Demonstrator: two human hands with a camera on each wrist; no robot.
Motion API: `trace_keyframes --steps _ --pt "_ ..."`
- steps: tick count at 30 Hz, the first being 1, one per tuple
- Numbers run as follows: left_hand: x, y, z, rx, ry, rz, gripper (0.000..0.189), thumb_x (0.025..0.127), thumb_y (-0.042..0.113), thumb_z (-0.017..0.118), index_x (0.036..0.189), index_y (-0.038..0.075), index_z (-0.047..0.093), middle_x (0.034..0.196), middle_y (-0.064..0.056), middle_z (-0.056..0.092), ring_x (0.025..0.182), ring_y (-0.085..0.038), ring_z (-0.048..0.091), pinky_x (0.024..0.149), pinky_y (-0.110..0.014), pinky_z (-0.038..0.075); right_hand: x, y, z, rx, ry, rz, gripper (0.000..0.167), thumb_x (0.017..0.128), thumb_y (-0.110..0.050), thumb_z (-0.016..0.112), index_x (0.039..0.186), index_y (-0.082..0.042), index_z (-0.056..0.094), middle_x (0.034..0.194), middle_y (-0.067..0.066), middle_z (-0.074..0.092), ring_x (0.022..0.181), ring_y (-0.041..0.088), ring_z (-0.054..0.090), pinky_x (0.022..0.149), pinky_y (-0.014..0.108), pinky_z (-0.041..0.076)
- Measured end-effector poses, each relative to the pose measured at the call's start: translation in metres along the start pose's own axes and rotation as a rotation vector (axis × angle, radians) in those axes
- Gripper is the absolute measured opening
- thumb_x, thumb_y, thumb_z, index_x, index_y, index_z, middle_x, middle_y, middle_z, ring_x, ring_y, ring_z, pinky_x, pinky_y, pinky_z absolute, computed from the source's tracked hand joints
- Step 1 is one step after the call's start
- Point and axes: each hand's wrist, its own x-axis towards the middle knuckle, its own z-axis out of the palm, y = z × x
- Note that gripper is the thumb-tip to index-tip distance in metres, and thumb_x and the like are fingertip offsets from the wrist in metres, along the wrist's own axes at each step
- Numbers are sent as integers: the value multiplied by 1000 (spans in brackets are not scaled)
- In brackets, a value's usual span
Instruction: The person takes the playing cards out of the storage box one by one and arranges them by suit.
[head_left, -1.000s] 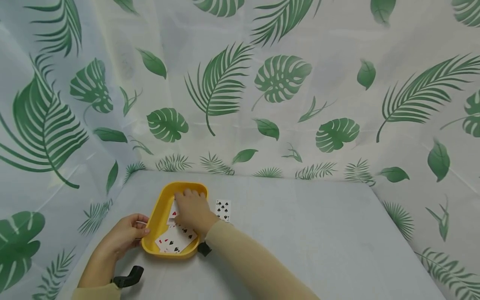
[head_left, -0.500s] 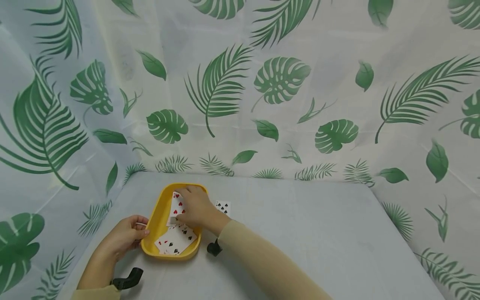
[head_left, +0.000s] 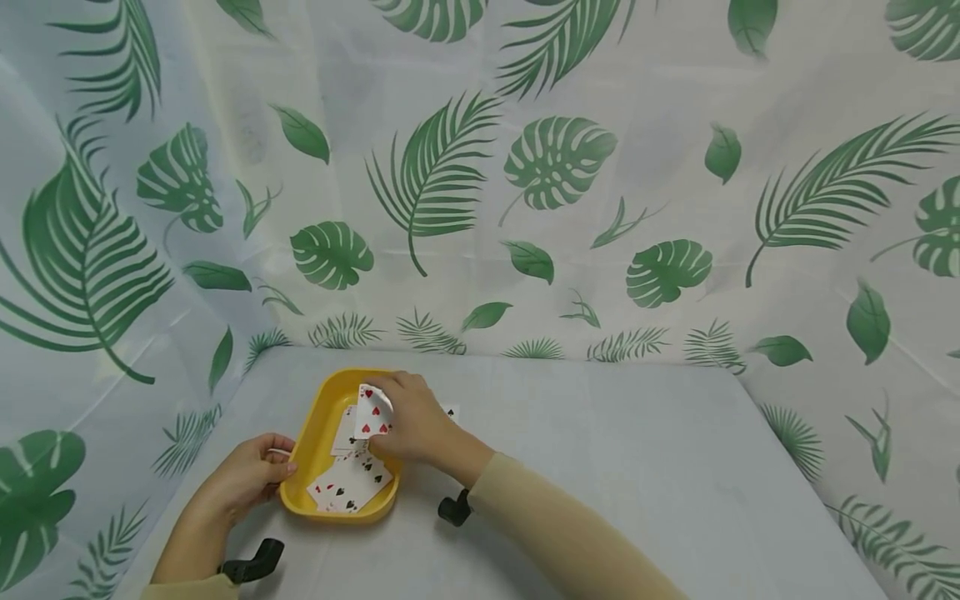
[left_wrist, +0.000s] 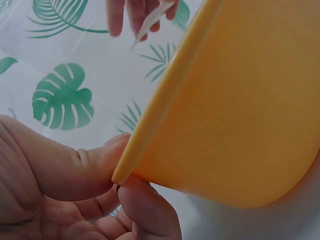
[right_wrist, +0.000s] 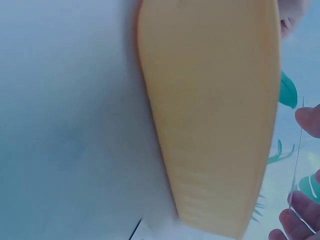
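A yellow plastic tray (head_left: 300, 467) with playing cards inside stands at the left of the table. My left hand (head_left: 251, 473) pinches its left rim between thumb and fingers, seen close in the left wrist view at the tray's edge (left_wrist: 150, 115). Over the tray's right side, my right hand (head_left: 416, 421) holds a heart playing card (head_left: 369, 414), face toward the head camera. That card shows edge-on as a thin line in the right wrist view. Overlapping cards (head_left: 348, 487) lie at the tray's near end, with another card (head_left: 342, 432) behind them, partly covered by the held one.
Right of the tray a spade card (head_left: 452, 412) lies on the pale table (head_left: 600, 467), mostly hidden behind my right hand. Leaf-patterned sheeting (head_left: 555, 275) stands behind the table and along both sides. A black wrist mount (head_left: 258, 562) sticks out from my left wrist.
My right hand has picked a heart card up from inside the tray and drawn it up and to the right. A card beneath it now shows. The left hand stays on the rim.
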Motion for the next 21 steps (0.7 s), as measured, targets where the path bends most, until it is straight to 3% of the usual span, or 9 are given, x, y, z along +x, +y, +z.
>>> trace_keyframes --steps 11,21 --pt "0 3 -2 -5 -16 -3 45 99 0 69 139 -7 47 97 -11 61 83 -23 60 70 -31 56 -26 24 -23 18 33 -13 82 85 -33 88 157 -24 51 155 1 52 141 23 47 118 45 48" --pt "-1 1 -2 -3 -18 1 44 100 -1 68 138 -8 48 96 -10 62 82 -23 61 69 -31 56 -48 54 -28 7 47 3 81 84 -30 89 156 -24 52 152 -1 55 143 24 48 118 47 49"
